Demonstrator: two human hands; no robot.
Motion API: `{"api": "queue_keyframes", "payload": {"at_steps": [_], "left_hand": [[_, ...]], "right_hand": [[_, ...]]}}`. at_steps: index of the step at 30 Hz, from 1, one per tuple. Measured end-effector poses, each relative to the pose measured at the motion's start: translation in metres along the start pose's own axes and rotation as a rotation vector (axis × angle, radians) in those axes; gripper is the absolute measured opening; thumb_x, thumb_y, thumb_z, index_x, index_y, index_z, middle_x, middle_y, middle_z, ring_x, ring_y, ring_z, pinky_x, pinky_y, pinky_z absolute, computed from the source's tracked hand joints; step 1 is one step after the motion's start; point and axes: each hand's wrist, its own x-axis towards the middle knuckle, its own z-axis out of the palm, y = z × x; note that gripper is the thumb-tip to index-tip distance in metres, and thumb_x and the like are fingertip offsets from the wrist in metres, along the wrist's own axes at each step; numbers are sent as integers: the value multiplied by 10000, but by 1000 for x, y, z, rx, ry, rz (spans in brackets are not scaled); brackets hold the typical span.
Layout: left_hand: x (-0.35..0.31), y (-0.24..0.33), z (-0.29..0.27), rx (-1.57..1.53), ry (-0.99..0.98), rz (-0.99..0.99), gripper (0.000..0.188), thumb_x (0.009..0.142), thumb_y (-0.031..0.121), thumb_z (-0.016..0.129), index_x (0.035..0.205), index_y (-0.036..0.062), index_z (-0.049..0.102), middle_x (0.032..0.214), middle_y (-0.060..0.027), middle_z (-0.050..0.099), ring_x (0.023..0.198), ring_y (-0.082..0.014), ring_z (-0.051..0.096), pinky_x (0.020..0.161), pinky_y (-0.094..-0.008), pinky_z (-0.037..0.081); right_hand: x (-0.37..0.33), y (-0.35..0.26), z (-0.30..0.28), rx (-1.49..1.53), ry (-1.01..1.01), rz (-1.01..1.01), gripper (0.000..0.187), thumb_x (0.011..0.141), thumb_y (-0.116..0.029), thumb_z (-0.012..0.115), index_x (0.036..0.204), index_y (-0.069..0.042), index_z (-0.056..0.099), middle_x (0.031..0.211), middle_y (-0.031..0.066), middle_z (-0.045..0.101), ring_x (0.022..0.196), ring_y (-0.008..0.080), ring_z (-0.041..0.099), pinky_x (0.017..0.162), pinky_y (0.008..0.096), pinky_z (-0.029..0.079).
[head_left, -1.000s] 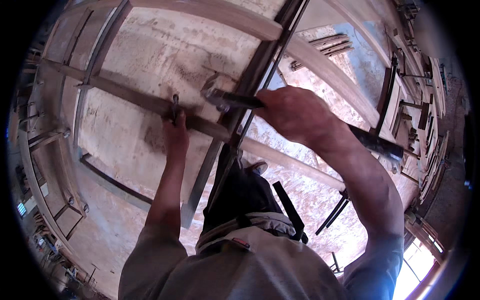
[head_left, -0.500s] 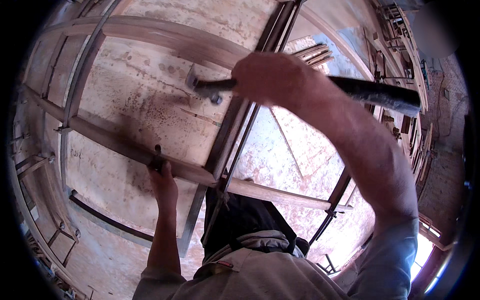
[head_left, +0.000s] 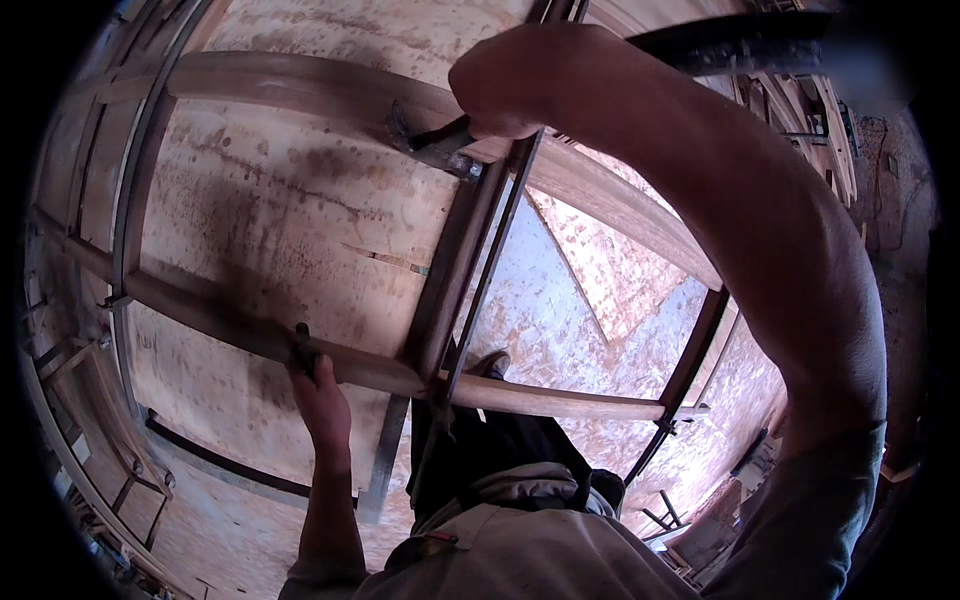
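Note:
My right hand (head_left: pixel 515 80) is closed around the black handle of a claw hammer (head_left: pixel 462 163), high up near its head. The head is over the junction of a dark wooden crosspiece (head_left: pixel 450 270) and the far rail (head_left: pixel 300 85); whether it touches the wood I cannot tell. Behind my wrist the rest of the handle runs off to the right. My left hand (head_left: pixel 322 400) is closed at the near wooden rail (head_left: pixel 215 315). A short dark piece (head_left: pixel 303 335) sticks up above its fingers; its kind is unclear.
The rails form a large frame over a stained plywood board (head_left: pixel 240 190). A long metal bar clamp (head_left: pixel 490 270) runs beside the crosspiece, another (head_left: pixel 135 190) at the left. My shoe (head_left: pixel 490 364) shows beyond the near rail. Stacked wood strips (head_left: pixel 825 130) stand along the right.
My right hand has swung farther away with the hammer, its elbow spreading to the right. The left hand stays at the near rail. The whole view has shifted slightly.

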Motion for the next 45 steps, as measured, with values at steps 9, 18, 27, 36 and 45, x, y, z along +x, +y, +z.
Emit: {"api": "queue_keyframes", "payload": {"at_steps": [9, 18, 27, 36, 45], "left_hand": [[6, -18, -4, -5, -2, -25, 462, 940, 176, 503, 1347, -28, 423, 1209, -257, 566, 1009, -322, 598, 892, -382, 448], [19, 34, -48, 268, 41, 34, 257, 922, 209, 570, 868, -40, 603, 633, -158, 639, 523, -222, 625, 537, -382, 491], [55, 106, 54, 361, -306, 488, 260, 927, 275, 579, 1019, 53, 680, 835, -180, 661, 788, -324, 645, 680, -396, 488], [129, 185, 97, 371, 74, 912, 145, 858, 119, 603, 964, 23, 630, 978, -148, 619, 911, -345, 595, 767, -449, 478], [182, 235, 171, 697, 171, 1091, 252, 765, 74, 602, 1014, 90, 637, 964, -93, 641, 966, -286, 573, 900, -415, 416]], "right_hand": [[-29, 27, -16, 145, 28, 78, 329, 916, -304, 558, 854, 4, 657, 698, 133, 618, 642, 257, 629, 607, 409, 482], [-47, 100, 49, 298, 429, 288, 223, 957, -243, 527, 1111, -117, 628, 889, 101, 691, 838, 216, 689, 756, 363, 567], [-28, 105, 68, 247, 279, 311, 221, 935, -259, 559, 1030, -67, 612, 820, 112, 660, 753, 259, 657, 690, 405, 523], [-93, 65, 195, 1997, 575, 594, 272, 979, -308, 508, 962, -39, 469, 725, 66, 549, 536, 138, 564, 445, 299, 501], [-31, 41, 204, 2890, 346, 472, 266, 996, -352, 455, 961, -90, 424, 762, 61, 517, 547, 164, 548, 457, 338, 524]]}}
